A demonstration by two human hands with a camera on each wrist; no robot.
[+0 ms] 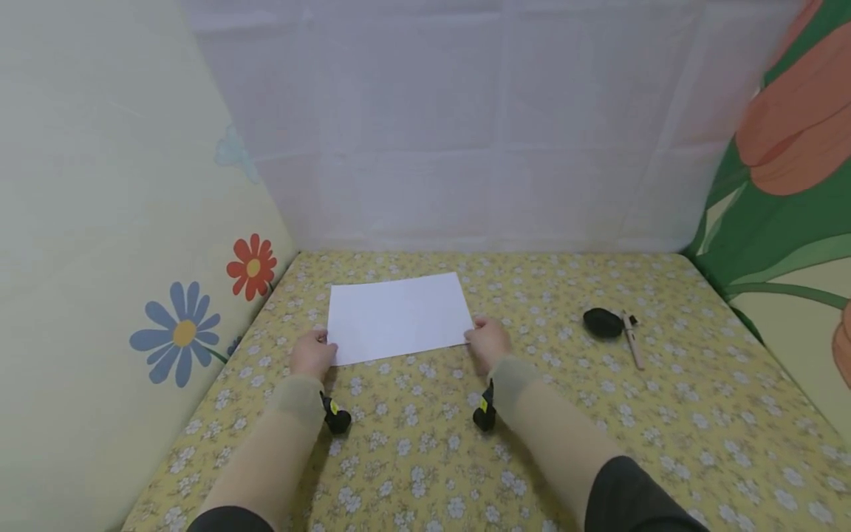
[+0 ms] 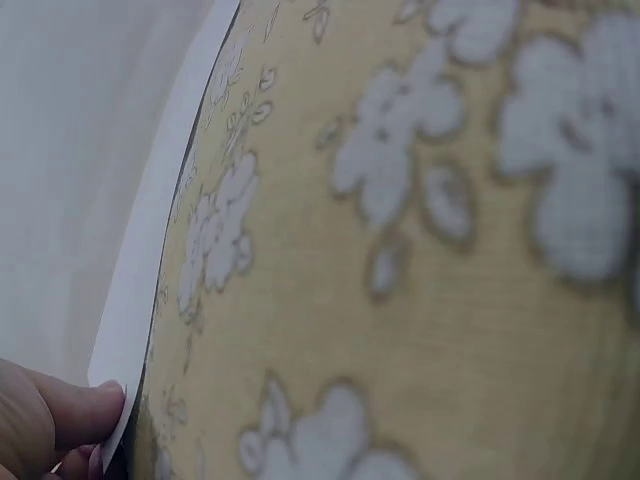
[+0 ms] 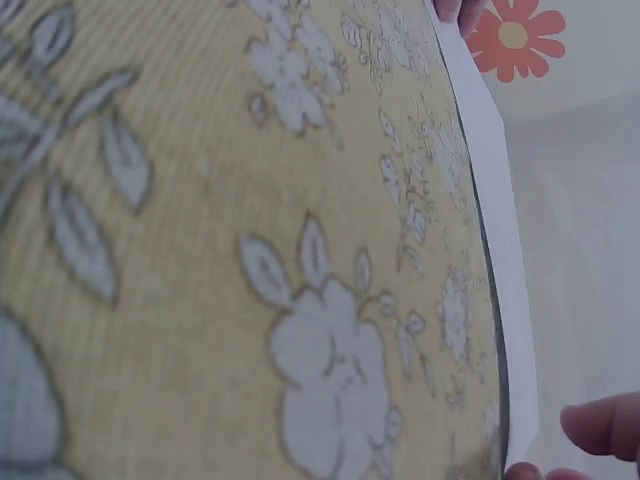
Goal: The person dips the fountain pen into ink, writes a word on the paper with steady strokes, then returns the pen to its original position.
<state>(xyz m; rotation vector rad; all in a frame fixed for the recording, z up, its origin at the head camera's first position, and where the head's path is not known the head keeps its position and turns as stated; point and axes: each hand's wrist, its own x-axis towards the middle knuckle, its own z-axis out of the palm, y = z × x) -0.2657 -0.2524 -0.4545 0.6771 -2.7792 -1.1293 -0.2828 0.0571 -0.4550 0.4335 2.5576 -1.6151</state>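
Observation:
A blank white sheet of paper (image 1: 399, 318) lies on the flowered cloth in the head view, slightly askew. My left hand (image 1: 314, 355) pinches it by the near left corner. In the left wrist view, the thumb (image 2: 95, 410) presses on the paper's upper side, with fingertips partly hidden beneath. At the near right corner is my right hand (image 1: 489, 343). Its thumb (image 3: 600, 425) stands a little above the sheet in the right wrist view, while a fingertip (image 3: 522, 471) is at the paper's edge. The remaining right fingers are mostly out of frame there.
A black oval object (image 1: 603, 323) lies to the right, beside a slim pale pink stick-like item (image 1: 633, 341) with a black part near its top. Behind the table hangs a white cloth (image 1: 425, 133). Painted walls (image 1: 100, 222) flank the table.

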